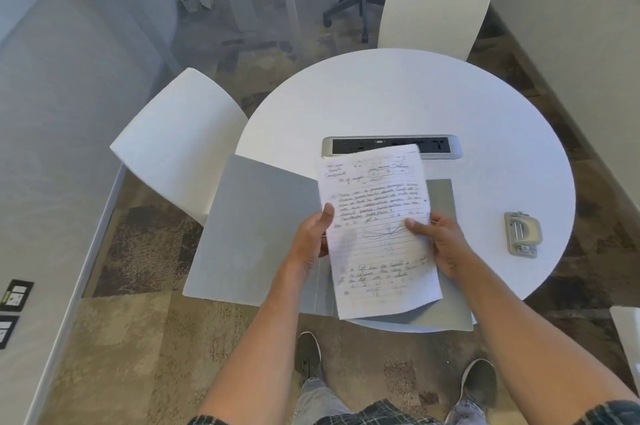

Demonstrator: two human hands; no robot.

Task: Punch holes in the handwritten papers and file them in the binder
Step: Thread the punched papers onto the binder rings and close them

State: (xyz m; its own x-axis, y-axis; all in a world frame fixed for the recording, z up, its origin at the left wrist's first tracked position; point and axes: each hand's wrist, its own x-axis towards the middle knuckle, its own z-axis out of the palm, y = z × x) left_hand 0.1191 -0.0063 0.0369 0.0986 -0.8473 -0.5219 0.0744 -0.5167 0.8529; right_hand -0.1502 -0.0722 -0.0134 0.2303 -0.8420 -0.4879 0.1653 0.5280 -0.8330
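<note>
Seen from above, a person stands at the near edge of a round white table, holding the handwritten papers up over an open grey binder. Both hands grip the lined sheets. The left hand pinches the papers' left edge, thumb on top and fingers curled underneath. The right hand holds the right edge the same way, thumb lying across the writing. The binder lies flat at the table's near edge, its left cover hanging out past the table's left edge; its rings are hidden behind the papers. A metal hole punch sits near the table's right edge, well apart from the hands. A power outlet strip is set into the table's middle, its near side partly covered by the papers' top. Two white chairs stand at the far and left sides.
</note>
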